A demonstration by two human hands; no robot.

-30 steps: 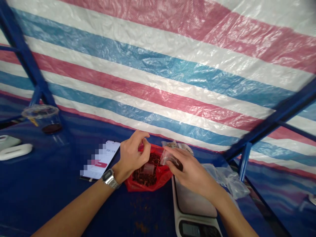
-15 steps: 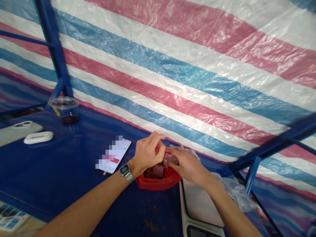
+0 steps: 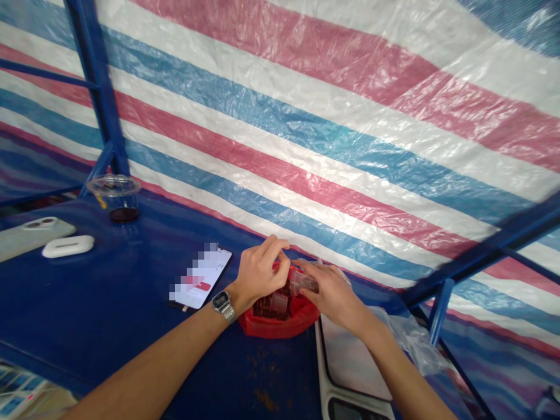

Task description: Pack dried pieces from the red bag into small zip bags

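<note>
A red plastic bag [image 3: 280, 330] lies with its mouth open on the blue table, holding dark brown bits and a small clear container [image 3: 279, 303]. Above the bag's left side is my left hand [image 3: 261, 269], a metal watch on its wrist. Its fingers are curled together in a pinch, and what they grip is hidden. My right hand [image 3: 332, 294] reaches over the bag's right side. Between its thumb and fingers is a small clear plastic packet [image 3: 303, 283] with dark contents, close to the left fingertips.
A scale [image 3: 350, 356] lies under my right forearm, with clear plastic bags [image 3: 411, 338] beyond it. To the left are a lit phone [image 3: 203, 277], a white earbud case [image 3: 68, 246], another phone [image 3: 35, 233] and a clear tub [image 3: 120, 198] of dark liquid. Striped sheeting [image 3: 306, 146] hangs behind.
The view has shifted slightly. Both hands keep nearly the same pose over the red bag, and the packet stays in my right hand.
</note>
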